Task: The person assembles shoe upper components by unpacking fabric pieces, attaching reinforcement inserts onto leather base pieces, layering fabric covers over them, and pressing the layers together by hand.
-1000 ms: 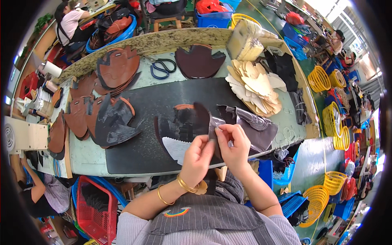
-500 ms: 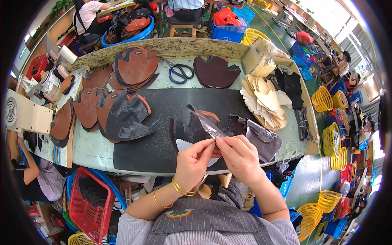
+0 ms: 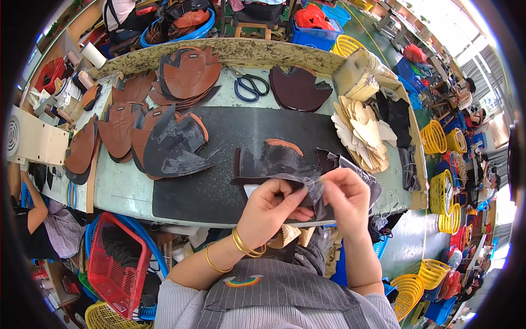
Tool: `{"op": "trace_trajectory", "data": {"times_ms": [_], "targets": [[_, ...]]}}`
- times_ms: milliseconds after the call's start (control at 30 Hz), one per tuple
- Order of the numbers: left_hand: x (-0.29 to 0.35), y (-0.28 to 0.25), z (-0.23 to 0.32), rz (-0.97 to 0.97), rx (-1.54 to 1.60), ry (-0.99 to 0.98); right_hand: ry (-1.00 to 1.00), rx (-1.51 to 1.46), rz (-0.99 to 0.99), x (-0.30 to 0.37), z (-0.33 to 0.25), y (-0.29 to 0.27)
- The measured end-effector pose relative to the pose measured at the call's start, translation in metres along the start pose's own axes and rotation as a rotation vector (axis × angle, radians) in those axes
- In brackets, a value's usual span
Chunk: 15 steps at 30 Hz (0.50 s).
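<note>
My left hand (image 3: 272, 203) is closed on a thin dark sheet (image 3: 257, 179), fingers curled beneath it and thumb on top. At the right end of this sheet, my right hand (image 3: 349, 198) pinches a thin, shiny see-through film (image 3: 314, 193), which lies crumpled between the two hands. Just beyond them, a dark shoe-upper piece (image 3: 276, 160) with an orange-brown edge rests on the black mat (image 3: 230, 129). Beside my right hand lies a stack of shiny dark sheets (image 3: 375, 189), partly hidden by that hand.
Brown leather uppers (image 3: 189, 77) are stacked at the left and back. Blue-handled scissors (image 3: 252, 88) and a dark maroon stack (image 3: 300, 90) lie at the back. Cream pieces (image 3: 361, 134) are piled at the right. A raised wooden rim (image 3: 230, 50) borders the table.
The dark sheet, raised to a point before, now lies lower and flatter above the upper piece. My right hand has moved right, apart from my left, with film between them.
</note>
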<state>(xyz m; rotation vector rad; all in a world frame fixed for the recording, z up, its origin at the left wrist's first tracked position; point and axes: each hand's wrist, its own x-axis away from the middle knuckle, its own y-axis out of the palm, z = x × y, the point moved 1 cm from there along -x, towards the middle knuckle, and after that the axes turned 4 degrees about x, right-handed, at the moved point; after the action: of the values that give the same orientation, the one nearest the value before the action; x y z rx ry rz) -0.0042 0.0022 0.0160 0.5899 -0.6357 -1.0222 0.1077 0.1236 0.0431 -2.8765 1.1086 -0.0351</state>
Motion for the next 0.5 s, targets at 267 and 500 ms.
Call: {"op": "trace_trajectory", "data": {"times_ms": [267,500], "targets": [[0.007,-0.007,-0.010,0.163,-0.739,0.561,0.011,0.225,0.131,0.003,0.013,-0.008],[-0.008,0.007,-0.031,0.349,0.209,0.079,-0.389,0.801,0.290,0.012,0.040,0.031]]}}
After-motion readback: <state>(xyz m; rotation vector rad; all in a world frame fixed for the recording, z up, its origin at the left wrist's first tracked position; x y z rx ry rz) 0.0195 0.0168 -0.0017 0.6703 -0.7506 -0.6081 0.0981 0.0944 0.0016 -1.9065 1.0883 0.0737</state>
